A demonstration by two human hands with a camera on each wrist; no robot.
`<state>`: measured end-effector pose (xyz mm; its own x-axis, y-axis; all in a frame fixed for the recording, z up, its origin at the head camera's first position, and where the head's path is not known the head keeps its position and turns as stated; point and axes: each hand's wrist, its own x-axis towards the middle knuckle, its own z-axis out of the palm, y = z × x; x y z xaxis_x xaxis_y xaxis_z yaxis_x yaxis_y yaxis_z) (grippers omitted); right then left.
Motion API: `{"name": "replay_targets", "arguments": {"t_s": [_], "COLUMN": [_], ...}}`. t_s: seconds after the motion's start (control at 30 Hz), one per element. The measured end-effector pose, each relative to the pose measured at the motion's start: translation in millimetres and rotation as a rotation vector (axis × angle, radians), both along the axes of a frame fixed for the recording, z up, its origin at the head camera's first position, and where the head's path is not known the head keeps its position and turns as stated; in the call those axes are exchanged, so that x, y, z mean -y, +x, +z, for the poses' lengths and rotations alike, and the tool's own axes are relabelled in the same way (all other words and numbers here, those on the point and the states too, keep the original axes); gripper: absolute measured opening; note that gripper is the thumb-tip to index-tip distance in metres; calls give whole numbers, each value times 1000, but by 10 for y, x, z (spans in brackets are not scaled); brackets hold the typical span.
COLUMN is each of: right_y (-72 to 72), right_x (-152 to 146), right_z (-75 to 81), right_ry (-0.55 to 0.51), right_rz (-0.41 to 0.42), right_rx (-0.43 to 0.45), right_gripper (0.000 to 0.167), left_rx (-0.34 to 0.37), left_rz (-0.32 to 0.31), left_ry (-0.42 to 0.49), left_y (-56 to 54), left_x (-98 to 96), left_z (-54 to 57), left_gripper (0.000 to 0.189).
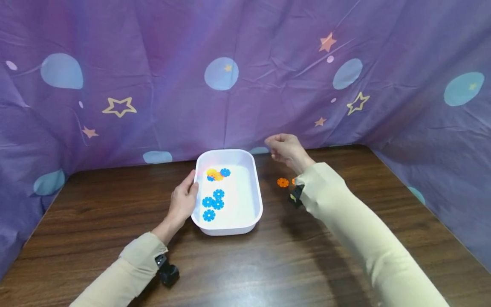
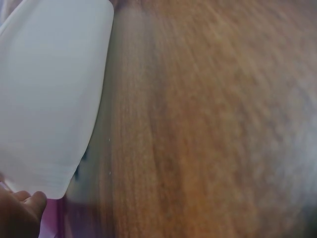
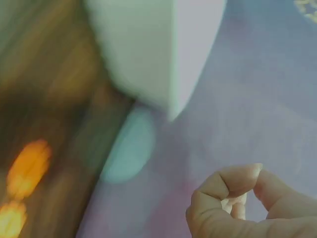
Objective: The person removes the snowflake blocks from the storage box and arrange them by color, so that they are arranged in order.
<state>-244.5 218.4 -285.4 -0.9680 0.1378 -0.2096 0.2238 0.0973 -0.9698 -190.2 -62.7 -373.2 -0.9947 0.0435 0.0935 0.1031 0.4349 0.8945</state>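
Note:
A white plastic tray (image 1: 230,230) stands on the table with several blue notched plastic discs (image 1: 209,215) in it, plus a few yellow and orange discs (image 1: 218,176) towards its far left. My left hand (image 1: 184,198) grips the tray's left wall, thumb at the rim. In the left wrist view, that hand (image 2: 22,213) shows at the tray's corner. Raised beyond the tray's right side is my right hand (image 1: 285,149), its fingers curled. Thumb and forefinger of the right hand (image 3: 242,203) meet at the tips in the right wrist view, with no disc visible between them.
An orange disc (image 1: 283,182) lies on the wooden table (image 1: 238,273) right of the tray. Another orange disc (image 1: 293,181) is partly covered by the right sleeve. A purple curtain (image 1: 184,106) with stars and balloons hangs along the table's back and right edges.

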Motion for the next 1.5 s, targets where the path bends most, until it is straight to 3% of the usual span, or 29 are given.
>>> {"name": "replay_targets", "arguments": {"t_s": [0.1, 0.23, 0.43, 0.5, 0.67, 0.7, 0.87, 0.93, 1.23, 1.5], "right_y": [-96, -185, -262, -459, -1008, -999, -375, -191, -184, -200], "right_x": [345, 742, 1096, 1075, 993, 1008, 1181, 1240, 1250, 1262], "right_z": [27, -34, -333, -659, -1485, -1514, -932, -736, -807, -815], "right_ry": [-68, -126, -116, -118, -1, 32, 112, 165, 323, 479], "right_rz": [-14, -9, 9, 56, 128, 127, 96, 83, 139, 174], "right_rx": [0, 61, 119, 97, 100, 107, 140, 160, 82, 37], "right_gripper": [4, 6, 8, 7, 5, 6, 17, 21, 32, 32], "left_rx": [1, -3, -12, -14, -12, -10, 0, 5, 16, 0], "left_rz": [-4, -7, 9, 9, 5, 7, 11, 15, 26, 32], "left_ry": [4, 10, 17, 18, 25, 27, 34, 35, 13, 17], "left_y": [2, -8, -19, -17, -15, -15, -18, -19, -7, -10], "left_x": [9, 13, 10, 7, -8, -7, 3, 7, 3, 10], "left_z": [-3, -11, -20, -19, -7, -5, -6, -9, -12, -9], "left_gripper": [47, 47, 46, 46, 46, 46, 47, 47, 47, 47]}}
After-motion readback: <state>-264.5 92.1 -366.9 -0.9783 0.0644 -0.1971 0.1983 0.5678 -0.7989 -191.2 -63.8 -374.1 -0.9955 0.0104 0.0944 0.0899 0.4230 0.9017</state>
